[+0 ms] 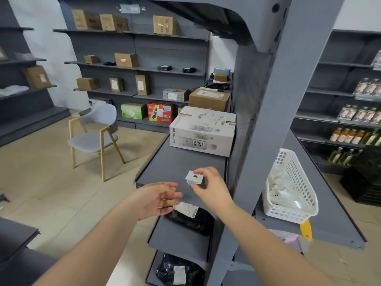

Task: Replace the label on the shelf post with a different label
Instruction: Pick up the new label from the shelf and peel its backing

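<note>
1. Two bare forearms are seen entering from the lower edge of the frame, nearest the camera; two hands are counted.
2. At centre, the right hand is closed on one small white label with a dark mark, pinched between thumb and fingertips. It is held up over the grey shelf, probably so that its face or backing can be checked before it is applied.
3. Just left of it, the left hand is held loosely, fingers slightly apart and gripping nothing that can be made out; it appears placed to help with peeling.
4. The shelf post rises at centre right, just beside the right hand. No label can be made out on its visible face, so the old one is judged removed or hidden.
5. At right, one white basket of what look like small packets is kept within reach on the neighbouring shelf.
6. One white carton is seen further back on the shelf, and two black bags on the lower shelves.
</note>
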The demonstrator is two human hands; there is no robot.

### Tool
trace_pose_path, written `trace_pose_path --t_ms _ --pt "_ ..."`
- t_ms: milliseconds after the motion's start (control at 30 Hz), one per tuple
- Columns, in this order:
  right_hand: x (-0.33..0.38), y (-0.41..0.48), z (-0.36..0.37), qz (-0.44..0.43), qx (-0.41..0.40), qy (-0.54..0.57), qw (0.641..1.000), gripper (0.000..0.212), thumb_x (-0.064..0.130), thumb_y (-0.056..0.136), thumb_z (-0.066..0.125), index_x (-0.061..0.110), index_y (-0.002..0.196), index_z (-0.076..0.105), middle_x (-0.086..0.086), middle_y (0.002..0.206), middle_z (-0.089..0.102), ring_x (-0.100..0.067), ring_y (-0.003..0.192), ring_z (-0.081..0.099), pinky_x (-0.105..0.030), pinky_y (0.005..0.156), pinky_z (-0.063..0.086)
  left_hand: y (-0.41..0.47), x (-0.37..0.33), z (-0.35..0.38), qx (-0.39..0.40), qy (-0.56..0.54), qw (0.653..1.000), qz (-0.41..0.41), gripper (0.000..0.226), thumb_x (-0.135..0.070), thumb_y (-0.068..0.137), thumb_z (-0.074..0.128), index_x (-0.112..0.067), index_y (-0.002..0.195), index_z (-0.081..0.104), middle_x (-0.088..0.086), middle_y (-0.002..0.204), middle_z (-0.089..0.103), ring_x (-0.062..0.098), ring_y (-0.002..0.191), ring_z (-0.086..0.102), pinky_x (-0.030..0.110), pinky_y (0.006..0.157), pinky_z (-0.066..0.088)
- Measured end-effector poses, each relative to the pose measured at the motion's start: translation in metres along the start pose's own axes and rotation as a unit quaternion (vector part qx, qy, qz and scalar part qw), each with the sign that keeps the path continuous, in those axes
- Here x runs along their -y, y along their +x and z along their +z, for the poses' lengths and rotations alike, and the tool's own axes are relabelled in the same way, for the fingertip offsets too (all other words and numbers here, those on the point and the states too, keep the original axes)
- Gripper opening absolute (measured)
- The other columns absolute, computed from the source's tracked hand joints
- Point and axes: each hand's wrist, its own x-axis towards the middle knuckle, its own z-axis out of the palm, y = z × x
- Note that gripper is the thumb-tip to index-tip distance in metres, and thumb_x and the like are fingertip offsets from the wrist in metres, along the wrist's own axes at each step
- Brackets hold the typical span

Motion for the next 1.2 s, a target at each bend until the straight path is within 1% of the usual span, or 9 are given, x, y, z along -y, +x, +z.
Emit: trace_pose_path --t_ms 100,200,300,433,600,767,1000,1133,1200 --pt "-0.005 0.014 0.009 0.012 0.011 -0.038 0.999 0.026 0.019 0.079 0.069 0.021 0.105 0.063 0.003 0.116 0.054 -0.015 0.114 0.043 -0.021 0.089 0.033 0.006 -0.002 -0.004 -0.016 -0.004 1.0 0.007 0.024 -0.004 0.089 0.057 -0.014 0.11 0.064 0.01 0.098 0.077 0.024 0.082 0.07 0.039 0.085 0.051" --pt "-0.009 0.019 0.018 0.026 0.006 -0.062 0.998 0.022 0.022 0.08 0.07 0.019 0.101 0.065 0.004 0.112 0.053 -0.015 0.113 0.04 -0.023 0.087 0.034 0.013 -0.003 -0.004 -0.036 -0.021 0.999 0.011 0.02 -0.007 0.092 0.055 -0.014 0.107 0.064 0.009 0.092 0.076 0.024 0.082 0.069 0.037 0.082 0.051" --pt "-0.011 0.022 0.025 0.039 -0.004 -0.073 0.997 0.015 0.023 0.081 0.069 0.02 0.095 0.067 0.009 0.103 0.05 -0.013 0.11 0.041 -0.025 0.087 0.04 0.018 -0.001 -0.003 -0.035 -0.033 0.999 0.006 0.021 -0.007 0.091 0.056 -0.014 0.108 0.064 0.009 0.094 0.074 0.023 0.08 0.068 0.036 0.077 0.051" --pt "-0.012 0.023 0.029 0.048 -0.018 -0.061 0.997 0.003 0.018 0.084 0.065 0.017 0.087 0.067 0.007 0.098 0.05 -0.008 0.097 0.046 -0.019 0.079 0.036 0.023 0.004 -0.002 -0.025 -0.034 0.999 0.003 0.023 -0.006 0.091 0.056 -0.013 0.111 0.063 0.011 0.095 0.074 0.025 0.082 0.069 0.036 0.077 0.053" --pt "-0.014 0.019 0.03 0.041 -0.035 -0.037 0.998 0.012 0.007 0.084 0.061 0.016 0.085 0.068 0.002 0.097 0.056 -0.015 0.094 0.059 -0.027 0.083 0.049 0.025 0.009 0.001 -0.009 -0.033 0.999 0.002 0.021 -0.006 0.092 0.054 -0.012 0.11 0.063 0.012 0.097 0.074 0.025 0.084 0.07 0.036 0.077 0.053" --pt "-0.006 0.008 0.019 -0.002 -0.063 -0.011 0.998 0.013 0.003 0.08 0.064 0.014 0.083 0.071 0.003 0.092 0.059 -0.016 0.09 0.06 -0.028 0.082 0.051 0.025 0.01 0.002 0.009 -0.034 0.999 0.01 0.027 -0.003 0.091 0.055 -0.01 0.116 0.062 0.015 0.108 0.073 0.028 0.092 0.07 0.039 0.089 0.053" --pt "0.017 -0.014 -0.001 -0.054 -0.101 0.03 0.993 0.017 0.002 0.079 0.067 0.018 0.081 0.071 0.014 0.091 0.056 -0.008 0.092 0.059 -0.016 0.081 0.046 0.022 0.009 0.017 0.029 -0.043 0.997 0.064 0.029 -0.004 0.092 0.06 -0.011 0.121 0.063 0.015 0.117 0.073 0.028 0.104 0.07 0.043 0.097 0.052" --pt "0.027 -0.024 -0.012 -0.086 -0.103 0.042 0.99 0.017 0.002 0.079 0.067 0.019 0.083 0.071 0.016 0.091 0.056 -0.011 0.096 0.058 -0.022 0.085 0.048 0.013 0.007 0.032 0.068 -0.012 0.988 0.135 0.026 -0.011 0.094 0.059 -0.015 0.118 0.07 0.007 0.117 0.074 0.024 0.111 0.068 0.036 0.089 0.053" --pt "0.029 -0.028 -0.016 -0.111 -0.114 0.035 0.987 0.018 0.002 0.078 0.067 0.018 0.084 0.071 0.013 0.091 0.057 -0.014 0.096 0.058 -0.026 0.085 0.05 0.01 0.007 0.038 0.063 -0.002 0.982 0.175 0.026 -0.011 0.094 0.059 -0.015 0.117 0.07 0.007 0.12 0.072 0.024 0.113 0.067 0.039 0.093 0.053"
